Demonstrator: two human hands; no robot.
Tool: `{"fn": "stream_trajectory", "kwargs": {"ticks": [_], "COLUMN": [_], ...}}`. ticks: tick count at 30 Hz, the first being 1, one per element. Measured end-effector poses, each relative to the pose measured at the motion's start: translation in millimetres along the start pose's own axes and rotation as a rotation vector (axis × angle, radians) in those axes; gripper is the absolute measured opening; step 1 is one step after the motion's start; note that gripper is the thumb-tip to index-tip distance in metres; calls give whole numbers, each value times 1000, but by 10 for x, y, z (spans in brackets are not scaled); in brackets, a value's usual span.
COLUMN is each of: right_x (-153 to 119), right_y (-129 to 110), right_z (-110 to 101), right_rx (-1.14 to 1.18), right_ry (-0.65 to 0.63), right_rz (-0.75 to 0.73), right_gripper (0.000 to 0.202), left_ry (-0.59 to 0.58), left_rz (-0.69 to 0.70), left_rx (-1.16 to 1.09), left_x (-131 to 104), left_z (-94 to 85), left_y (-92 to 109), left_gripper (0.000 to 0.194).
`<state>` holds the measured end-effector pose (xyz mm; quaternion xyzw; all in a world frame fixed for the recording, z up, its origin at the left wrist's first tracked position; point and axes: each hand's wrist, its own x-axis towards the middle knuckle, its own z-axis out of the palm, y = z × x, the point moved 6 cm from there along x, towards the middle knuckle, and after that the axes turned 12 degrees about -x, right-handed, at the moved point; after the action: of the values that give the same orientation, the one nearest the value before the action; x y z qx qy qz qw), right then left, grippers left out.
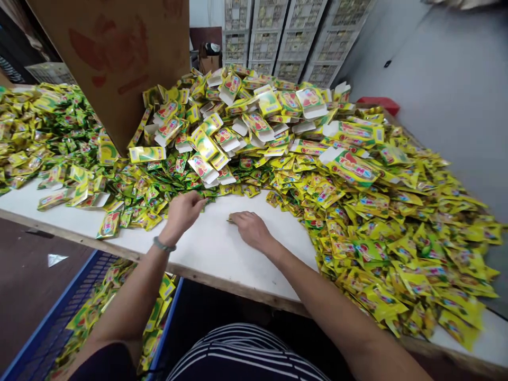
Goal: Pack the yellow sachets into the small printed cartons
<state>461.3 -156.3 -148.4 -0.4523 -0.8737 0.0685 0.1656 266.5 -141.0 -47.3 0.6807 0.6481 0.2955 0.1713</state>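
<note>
My left hand, with a band on its wrist, is closed with curled fingers at the front edge of the green sachets. Whatever its fingers hold, if anything, is hidden. My right hand is low over the white tabletop, its fingers pressed together. A small yellowish edge, apparently of a sachet, shows at its fingertips; the hand covers the rest. Beyond both hands, small yellow-green cartons, several with open flaps, lie in a heap. Yellow sachets are piled to the right.
A large brown cardboard box stands tilted at the back left. Below the table's front edge, a blue crate holds more yellow-green cartons. White slatted crates are stacked behind, and a grey wall bounds the right side.
</note>
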Motion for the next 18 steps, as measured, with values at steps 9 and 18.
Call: {"fn": "stream_trajectory", "kwargs": {"ticks": [9,18], "right_x": [-464,-494], "right_y": [591,821], "right_z": [-195,-527], "right_rx": [459,473], "right_ry": [143,269], "right_rz": [523,610], "right_gripper": [20,27], "left_ry": [67,-196], "left_rz": [-289,-302], "left_rx": [-244,-1063], "left_x": [619,424], "left_z": [1260,1369], "left_y": [155,194], "left_gripper": [33,38]}}
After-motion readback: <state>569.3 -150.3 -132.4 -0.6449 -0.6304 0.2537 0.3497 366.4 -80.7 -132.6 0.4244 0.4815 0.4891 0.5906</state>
